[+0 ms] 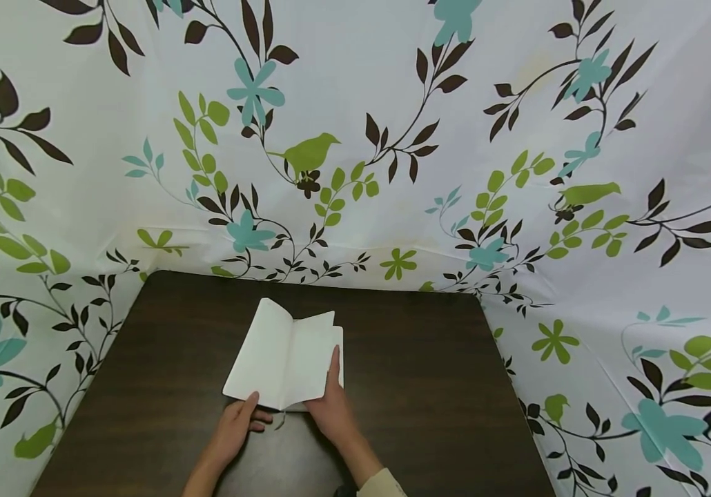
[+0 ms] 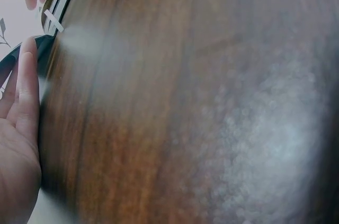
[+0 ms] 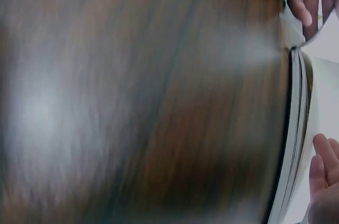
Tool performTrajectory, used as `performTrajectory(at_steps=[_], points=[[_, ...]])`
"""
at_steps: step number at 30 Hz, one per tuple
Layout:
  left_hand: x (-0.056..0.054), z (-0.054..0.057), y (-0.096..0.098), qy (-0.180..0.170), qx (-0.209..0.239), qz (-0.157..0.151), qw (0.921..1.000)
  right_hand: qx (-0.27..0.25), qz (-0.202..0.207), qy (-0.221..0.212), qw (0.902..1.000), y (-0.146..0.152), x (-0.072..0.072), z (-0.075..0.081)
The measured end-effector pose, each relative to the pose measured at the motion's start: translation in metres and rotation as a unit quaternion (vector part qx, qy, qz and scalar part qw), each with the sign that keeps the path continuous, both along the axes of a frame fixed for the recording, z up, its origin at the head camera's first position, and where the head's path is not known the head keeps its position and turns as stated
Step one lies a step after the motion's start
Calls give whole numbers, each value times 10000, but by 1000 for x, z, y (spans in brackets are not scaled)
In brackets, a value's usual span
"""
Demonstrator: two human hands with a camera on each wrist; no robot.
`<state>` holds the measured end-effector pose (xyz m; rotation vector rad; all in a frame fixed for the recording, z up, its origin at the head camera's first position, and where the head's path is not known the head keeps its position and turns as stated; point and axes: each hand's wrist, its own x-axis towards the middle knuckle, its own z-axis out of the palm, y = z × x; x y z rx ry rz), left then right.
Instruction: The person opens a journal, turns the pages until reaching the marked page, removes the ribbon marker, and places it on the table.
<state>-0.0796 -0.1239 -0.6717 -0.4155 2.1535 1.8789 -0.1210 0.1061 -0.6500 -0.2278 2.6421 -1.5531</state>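
Note:
A notebook (image 1: 277, 359) with blank white pages lies spread over the dark table. Its lower left corner is pinched by my left hand (image 1: 235, 424), thumb on top and fingers underneath. In the left wrist view, that thumb presses the dark cover (image 2: 46, 49). My right hand (image 1: 330, 407) rests at the lower right of the notebook, one finger stretched up along the page's outer edge. Seen from the right wrist, its fingers (image 3: 322, 150) touch a white page beside the stacked page edges (image 3: 296, 128). A thin ribbon (image 1: 280, 420) hangs from the spine's bottom.
The dark brown wooden table (image 1: 417, 386) extends around the notebook. Behind it and at both sides hangs a white cloth (image 1: 343, 83) printed with leaves, birds and blue flowers. A light sleeve (image 1: 382, 484) covers the right forearm at the bottom edge.

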Motion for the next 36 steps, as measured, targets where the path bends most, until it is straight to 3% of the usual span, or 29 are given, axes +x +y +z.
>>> performTrajectory(at_steps=[5,8,12,18,25,30,36], points=[[0,0,2,31,81,46,10000,-527,334,-573,9964,-10,4,-1],[-1,0,3,37,115,67,9999,-84,605,-641,9961,-14,5,0],[-1,1,2,-4,89,40,10000,581,1083,-213,9922,-18,7,1],[0,2,2,14,30,-4,10000,1083,1470,262,9828,-19,10,0],[4,-3,0,104,169,-85,9998,1738,1976,554,9632,-18,17,-2],[6,-3,-1,251,335,-237,9988,2056,2110,846,9519,-19,20,-2],[6,-2,-2,93,119,-403,9991,2242,2159,961,9454,-20,21,-1]])
